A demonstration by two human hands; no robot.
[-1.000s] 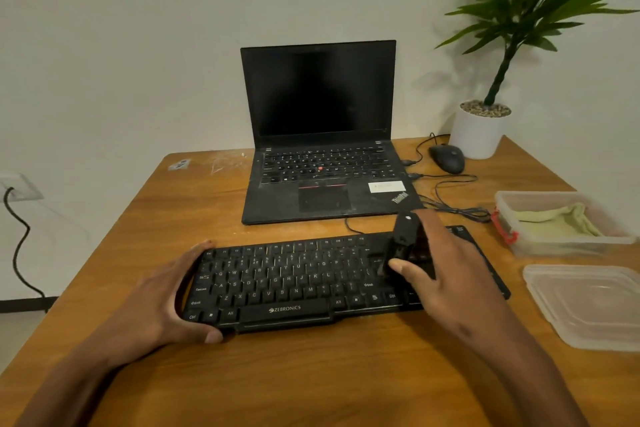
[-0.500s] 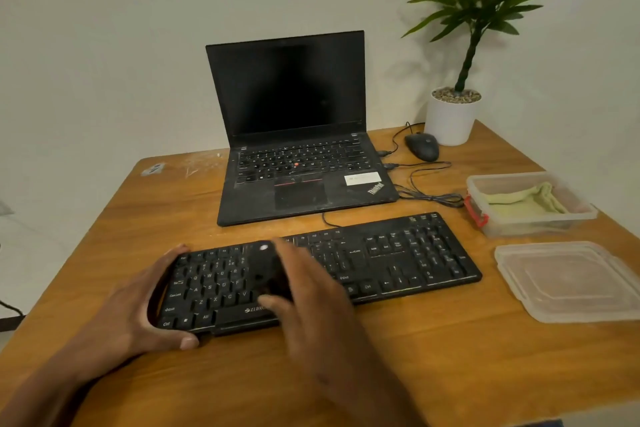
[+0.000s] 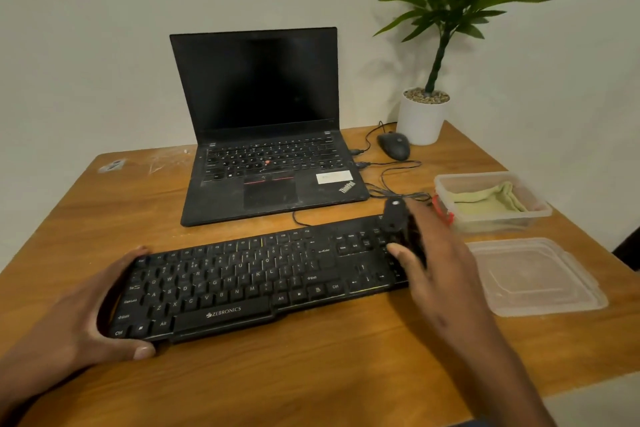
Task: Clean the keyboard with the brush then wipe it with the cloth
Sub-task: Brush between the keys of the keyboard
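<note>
A black Zebronics keyboard (image 3: 242, 281) lies across the near part of the wooden table. My left hand (image 3: 86, 315) grips its left end, thumb on the front edge and fingers round the back. My right hand (image 3: 436, 260) holds a small black brush (image 3: 394, 215) over the keyboard's right end, on the number pad; its bristles are hidden by my fingers. A pale green cloth (image 3: 491, 201) lies inside a clear plastic box (image 3: 540, 210) to the right.
An open black laptop (image 3: 263, 149) stands behind the keyboard. A mouse (image 3: 393, 146) and loose cables (image 3: 388, 180) lie at its right. A potted plant (image 3: 424, 114) fills the back right corner. The box's clear lid (image 3: 533, 274) lies right of the keyboard.
My right hand swept the brush from the right part of the keyboard to its left part, then back to the far right end. My left hand kept its grip.
</note>
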